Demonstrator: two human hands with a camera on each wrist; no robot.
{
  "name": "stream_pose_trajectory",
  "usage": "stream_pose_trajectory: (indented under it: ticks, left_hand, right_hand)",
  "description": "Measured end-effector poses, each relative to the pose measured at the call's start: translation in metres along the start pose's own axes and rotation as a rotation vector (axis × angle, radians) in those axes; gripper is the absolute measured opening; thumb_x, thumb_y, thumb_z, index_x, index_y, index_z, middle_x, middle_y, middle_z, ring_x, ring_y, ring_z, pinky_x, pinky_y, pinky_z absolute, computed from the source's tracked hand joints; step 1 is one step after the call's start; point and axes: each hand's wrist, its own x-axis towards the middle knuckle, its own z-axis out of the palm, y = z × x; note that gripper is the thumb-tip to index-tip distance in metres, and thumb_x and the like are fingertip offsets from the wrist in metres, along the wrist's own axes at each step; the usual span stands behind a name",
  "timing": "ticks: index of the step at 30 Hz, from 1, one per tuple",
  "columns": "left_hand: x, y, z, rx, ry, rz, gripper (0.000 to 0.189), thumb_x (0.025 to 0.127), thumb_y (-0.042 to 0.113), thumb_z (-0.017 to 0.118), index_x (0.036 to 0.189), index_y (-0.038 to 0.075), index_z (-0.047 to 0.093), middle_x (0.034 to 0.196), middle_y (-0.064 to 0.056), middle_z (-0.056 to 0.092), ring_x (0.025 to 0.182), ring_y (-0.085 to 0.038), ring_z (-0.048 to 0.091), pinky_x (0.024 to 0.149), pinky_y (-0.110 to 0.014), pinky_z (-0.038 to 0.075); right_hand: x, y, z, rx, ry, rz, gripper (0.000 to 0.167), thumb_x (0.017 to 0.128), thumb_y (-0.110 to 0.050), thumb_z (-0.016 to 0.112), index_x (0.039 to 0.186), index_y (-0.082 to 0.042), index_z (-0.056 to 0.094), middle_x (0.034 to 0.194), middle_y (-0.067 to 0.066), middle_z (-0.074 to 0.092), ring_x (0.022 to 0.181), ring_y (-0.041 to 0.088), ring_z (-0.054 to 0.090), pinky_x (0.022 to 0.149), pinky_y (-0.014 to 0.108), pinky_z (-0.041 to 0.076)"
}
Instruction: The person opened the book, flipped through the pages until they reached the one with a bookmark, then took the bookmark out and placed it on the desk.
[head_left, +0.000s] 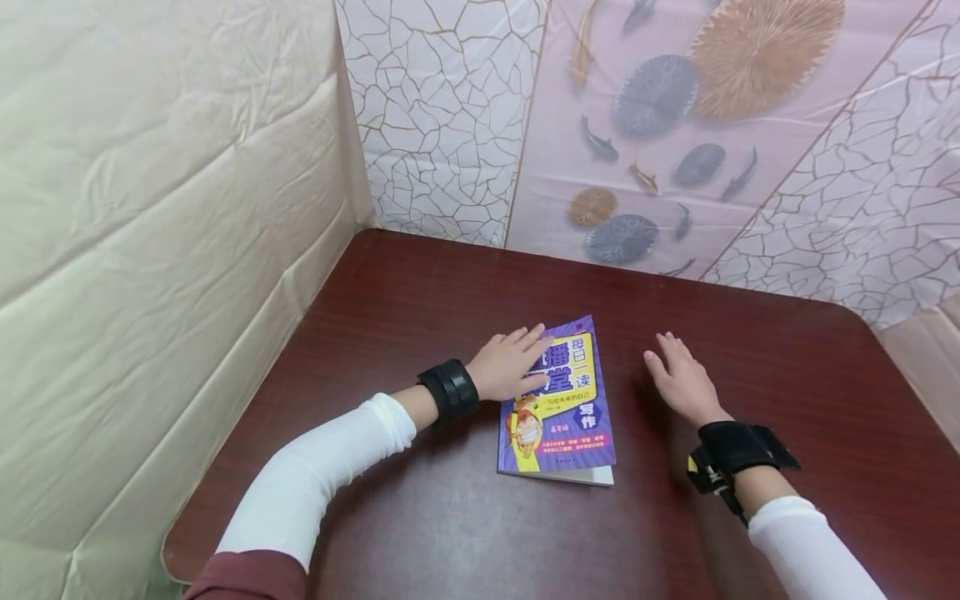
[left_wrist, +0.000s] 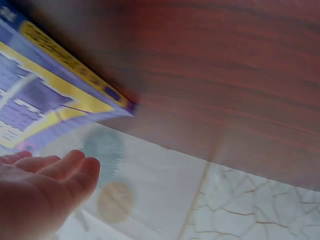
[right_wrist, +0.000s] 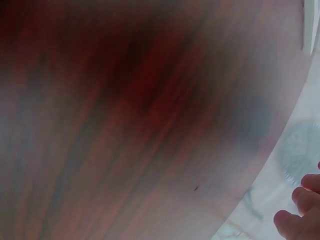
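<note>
A purple and yellow paperback book (head_left: 562, 425) lies on the dark red-brown table, its cover lifted slightly along the near edge so white pages show. My left hand (head_left: 508, 367), fingers spread, reaches over the book's upper left part and overlaps the cover in the head view. In the left wrist view the book's yellow-marked spine (left_wrist: 70, 60) faces the camera, with the fingers (left_wrist: 75, 175) below it. To the right of the book, my right hand (head_left: 684, 383) hovers with relaxed fingers and holds nothing. Only its fingertips (right_wrist: 287, 222) appear in the right wrist view.
The wooden table (head_left: 420, 292) has rounded corners. A cream padded covering (head_left: 187, 208) rises along its left side. Behind the far edge hangs a patterned sheet (head_left: 442, 117) with cracked gold lines, fish and lily pads. Black bands (head_left: 450, 392) circle both wrists.
</note>
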Motion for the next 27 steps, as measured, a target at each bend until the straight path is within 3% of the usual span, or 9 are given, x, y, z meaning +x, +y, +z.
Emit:
stream_pose_trajectory:
  ticks: [13, 27]
  left_hand:
    - [-0.016, 0.029, 0.011, 0.035, -0.082, 0.149, 0.067, 0.086, 0.055, 0.039, 0.142, 0.025, 0.018, 0.148, 0.001, 0.017, 0.135, -0.021, 0.019, 0.105, -0.044, 0.025]
    - [-0.024, 0.041, 0.017, 0.083, -0.149, 0.202, 0.059, 0.086, 0.056, 0.036, 0.138, 0.027, 0.030, 0.146, 0.002, 0.025, 0.134, -0.019, 0.024, 0.106, -0.041, 0.025]
  right_hand:
    - [-0.027, -0.037, 0.010, 0.092, -0.124, 0.014, 0.062, 0.095, -0.039, 0.032, 0.138, 0.003, 0.020, 0.144, 0.025, 0.016, 0.132, 0.041, 0.013, 0.102, 0.056, 0.017]
    - [-0.044, -0.051, 0.022, -0.005, -0.229, -0.054, 0.043, 0.091, -0.023, 0.046, 0.125, 0.002, 0.045, 0.138, 0.026, 0.031, 0.126, 0.043, 0.029, 0.095, 0.057, 0.029]
